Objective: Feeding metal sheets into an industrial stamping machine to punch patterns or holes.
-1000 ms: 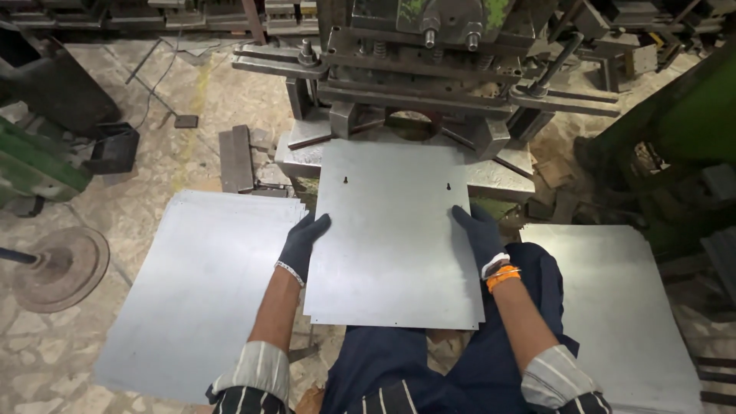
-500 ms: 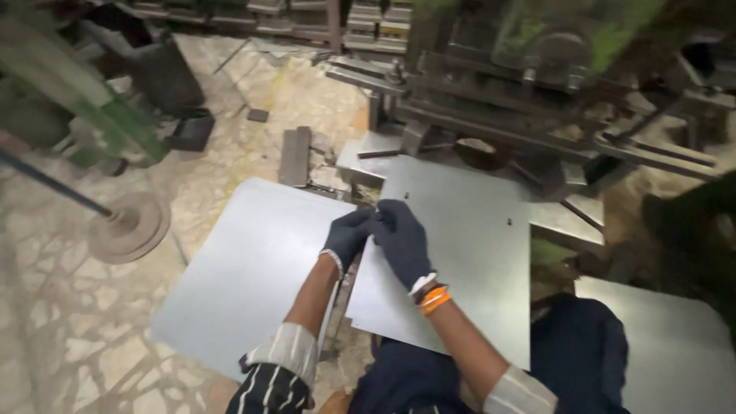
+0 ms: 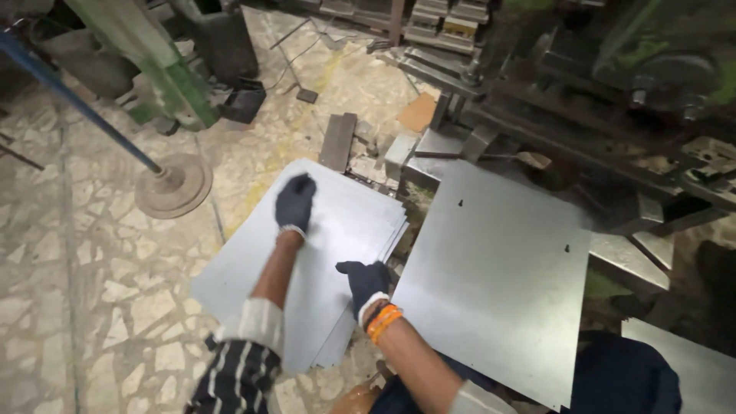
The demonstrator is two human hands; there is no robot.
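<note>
The left hand (image 3: 295, 202), in a dark glove, lies on the top sheet of a stack of metal sheets (image 3: 253, 268) on the floor. Its fingers are curled loosely downward, pressing on the sheet near the stack's far edge; whether they pinch that edge I cannot tell. The forearm runs straight back from it toward the striped, rolled-up sleeve.

The right hand (image 3: 366, 282), also gloved, sits nearer the body, at the stack's right edge. Its fingers are bent in a loose fist with the thumb out to the left, resting on the sheets; no firm grasp shows. An orange wristband (image 3: 382, 323) circles the wrist just behind it.

Just right of this hand a single punched sheet (image 3: 498, 276) lies flat, reaching under the press machine (image 3: 583, 92) beyond it.
</note>
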